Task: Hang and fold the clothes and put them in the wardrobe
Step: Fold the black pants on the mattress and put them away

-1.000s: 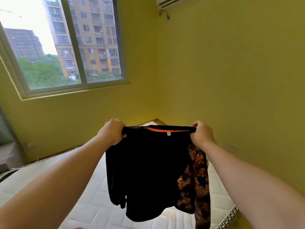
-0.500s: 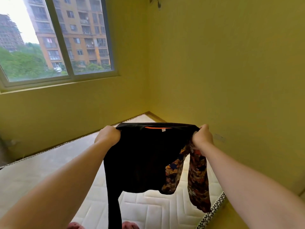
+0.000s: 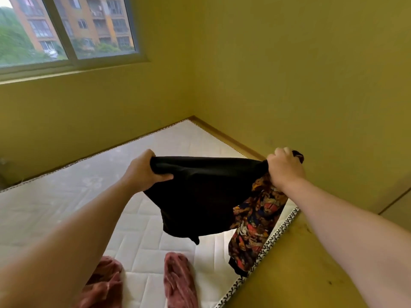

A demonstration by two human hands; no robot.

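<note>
I am holding a black fabric top with a floral-print panel (image 3: 200, 196) stretched out in the air above the white quilted mattress (image 3: 66, 196). My left grip (image 3: 144, 172) is curling tightly round one end of it. My right grip (image 3: 284, 170) is clenching the other end, where the patterned part is hanging toward the mattress's near corner. Two pink fuzzy shapes (image 3: 180, 281) are showing on the mattress.

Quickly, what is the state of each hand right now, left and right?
Left hand: fingers curled round one top corner of the black fabric garment with floral-print panel.
Right hand: fingers gripping the other top corner of it.
</note>
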